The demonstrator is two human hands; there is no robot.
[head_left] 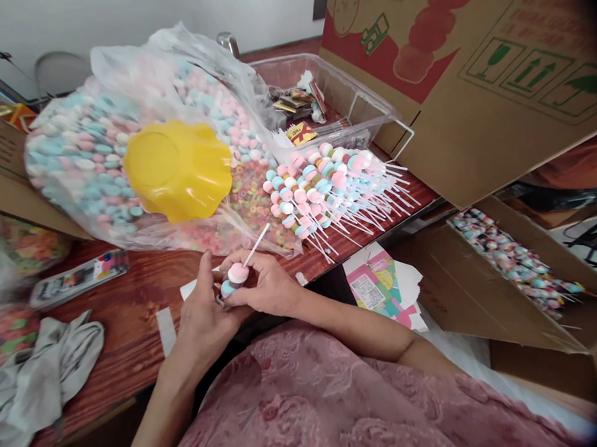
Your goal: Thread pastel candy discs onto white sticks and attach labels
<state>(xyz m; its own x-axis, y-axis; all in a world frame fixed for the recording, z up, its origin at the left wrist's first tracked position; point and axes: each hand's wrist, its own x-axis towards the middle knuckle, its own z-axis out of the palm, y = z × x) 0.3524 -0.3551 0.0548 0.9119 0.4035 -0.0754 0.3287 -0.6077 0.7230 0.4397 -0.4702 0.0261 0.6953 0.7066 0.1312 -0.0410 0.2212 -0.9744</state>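
Note:
Between my two hands is a candy skewer [238, 273], with pink and blue candies threaded on a white stick that points up to the right. My left hand [205, 308] closes round its lower end. From the other side my right hand [269, 285] grips it, fingers bent around the candies. Just beyond lies a pile of similar candy skewers [321, 189], their white sticks toward the table's edge. A large clear bag of pastel candies [89, 148] stands behind my hands. On the bag rests a yellow wavy-rimmed bowl [178, 170], turned bottom up, near small ring-shaped candies [257, 195].
A clear plastic bin [367, 106] with packets stands behind the pile. A big cardboard box [472, 94] rises at the right. Lower right, an open carton [513, 305] holds more skewers. A grey cloth [51, 376] lies at the left on the red-brown table [127, 306].

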